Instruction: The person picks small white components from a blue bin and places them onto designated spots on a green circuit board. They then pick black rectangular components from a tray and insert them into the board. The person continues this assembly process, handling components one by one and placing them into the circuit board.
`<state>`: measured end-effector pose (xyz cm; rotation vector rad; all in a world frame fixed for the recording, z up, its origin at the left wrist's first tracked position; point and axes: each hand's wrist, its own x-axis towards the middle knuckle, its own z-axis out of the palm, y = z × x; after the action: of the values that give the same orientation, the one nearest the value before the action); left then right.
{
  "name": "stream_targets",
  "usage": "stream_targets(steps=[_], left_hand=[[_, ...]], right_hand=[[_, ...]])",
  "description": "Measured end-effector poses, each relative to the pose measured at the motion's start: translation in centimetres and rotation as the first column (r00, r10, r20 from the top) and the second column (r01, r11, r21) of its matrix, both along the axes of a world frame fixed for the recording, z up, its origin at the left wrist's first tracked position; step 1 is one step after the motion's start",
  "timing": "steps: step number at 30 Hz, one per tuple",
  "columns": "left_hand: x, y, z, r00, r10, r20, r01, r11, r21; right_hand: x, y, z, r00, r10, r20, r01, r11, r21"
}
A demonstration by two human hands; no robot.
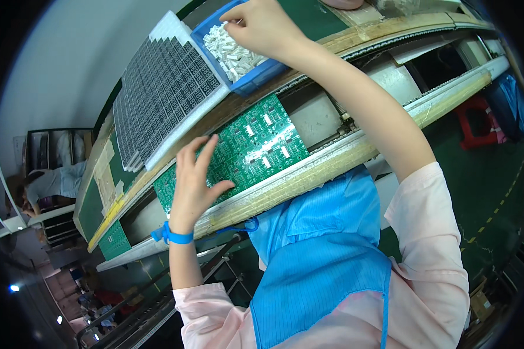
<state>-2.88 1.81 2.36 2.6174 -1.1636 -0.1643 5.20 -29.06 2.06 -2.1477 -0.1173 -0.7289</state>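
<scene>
My left hand [197, 177] is over a green circuit board panel [262, 142], fingers and thumb spread apart, with nothing visible in its grasp. A blue wrist strap [177, 234] circles that wrist. Small white parts, seemingly connectors, stand on the board in several places. My right hand [256, 26] is at a blue plastic bin [253, 81] beyond the board. Its fingers and thumb are bent toward each other over a heap of loose white connectors [233, 58]. Whatever lies between those fingertips is too small to make out.
Left of the bin stands a foam tray [169, 87] with rows of dark square parts. The board rests on a conveyor with a tape-wrapped front rail [285, 195]. Another green board [114, 239] lies farther left. A red stool [477, 122] stands at right; another person [55, 183] is far left.
</scene>
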Motion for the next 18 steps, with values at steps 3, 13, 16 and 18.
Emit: stream_targets(steps=[3,13,16,18], left_hand=[[0.4,1.3,-1.2,0.996,0.088,0.018,-0.09,0.992,0.086],[1.0,-6.5,2.4,0.962,-0.062,0.265,0.13,0.96,-0.249],[5.4,-10.7,4.8,0.868,-0.009,0.497,0.243,0.88,-0.409],[9.0,-13.4,3.4,0.84,0.043,0.541,0.166,0.929,-0.332]], right_hand=[[-2.9,-0.3,0.2,0.989,0.105,0.108,-0.118,0.985,0.124],[-13.0,0.9,-1.0,0.868,0.388,-0.311,-0.35,0.921,0.171],[-12.2,1.5,-2.0,0.866,0.355,-0.352,-0.376,0.927,0.012],[-11.3,2.4,-3.0,0.893,0.331,-0.304,-0.39,0.906,-0.161]])
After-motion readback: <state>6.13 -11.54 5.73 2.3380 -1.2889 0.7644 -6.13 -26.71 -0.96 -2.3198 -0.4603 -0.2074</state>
